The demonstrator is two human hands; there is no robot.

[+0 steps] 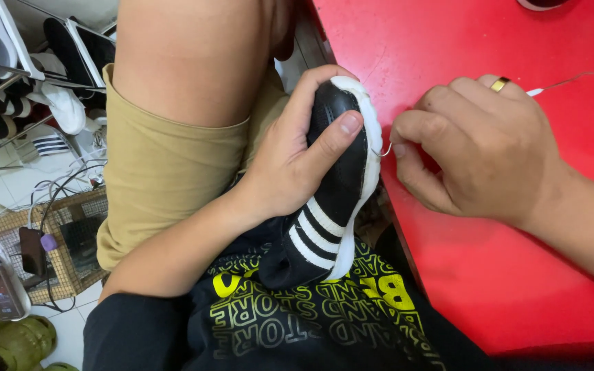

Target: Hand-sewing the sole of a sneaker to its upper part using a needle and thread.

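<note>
We note the left hand [290,158] clamped around a black shoe [335,199] with white stripes, held over the lap beside the red surface [489,275]. Right hand [479,148] fingers pinch a hooked needle [383,152] touching its white sole.

Left hand [290,158] around black striped shoe [335,199], right hand [482,151] pinching seemingly a curved needle [383,152] at its sole.
</note>
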